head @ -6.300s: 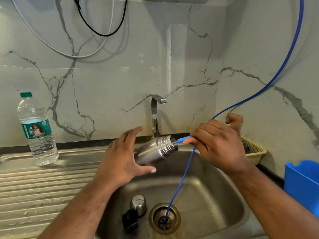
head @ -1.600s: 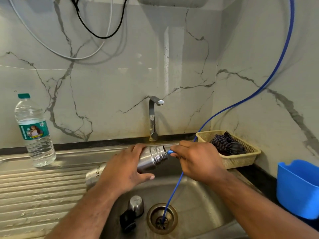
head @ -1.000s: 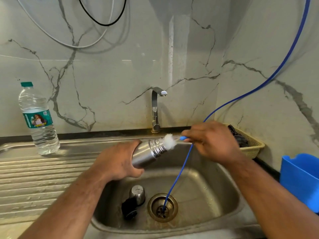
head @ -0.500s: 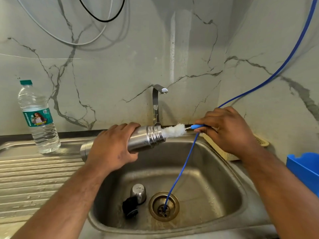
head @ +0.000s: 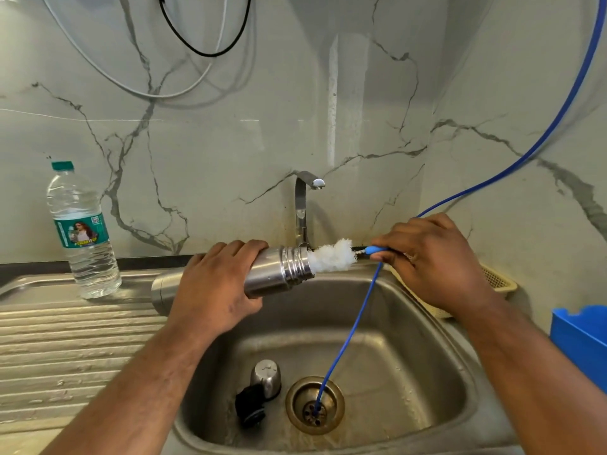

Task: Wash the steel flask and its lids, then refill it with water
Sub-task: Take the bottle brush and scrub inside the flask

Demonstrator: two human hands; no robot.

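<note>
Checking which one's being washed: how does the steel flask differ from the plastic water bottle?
The steel flask is opaque metal; the plastic bottle is clear with a green label. The left hand holds the flask sideways over the sink; the bottle stands upright on the drainboard. The flask is open, a white brush at its mouth; the bottle is capped. Both are cylindrical.

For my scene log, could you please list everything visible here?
steel flask: 1, silver, sideways over sink
bottle brush: 1, white, blue handle, at flask mouth
steel lid: 1, silver, sink floor
black lid: 1, black, beside steel lid
tube: 1, blue, into drain
tap: 1, silver, behind sink
water bottle: 1, clear, left drainboard
basket: 1, cream, right of sink
tub: 1, blue, far right
left hand: grips flask
right hand: holds brush handle
</note>
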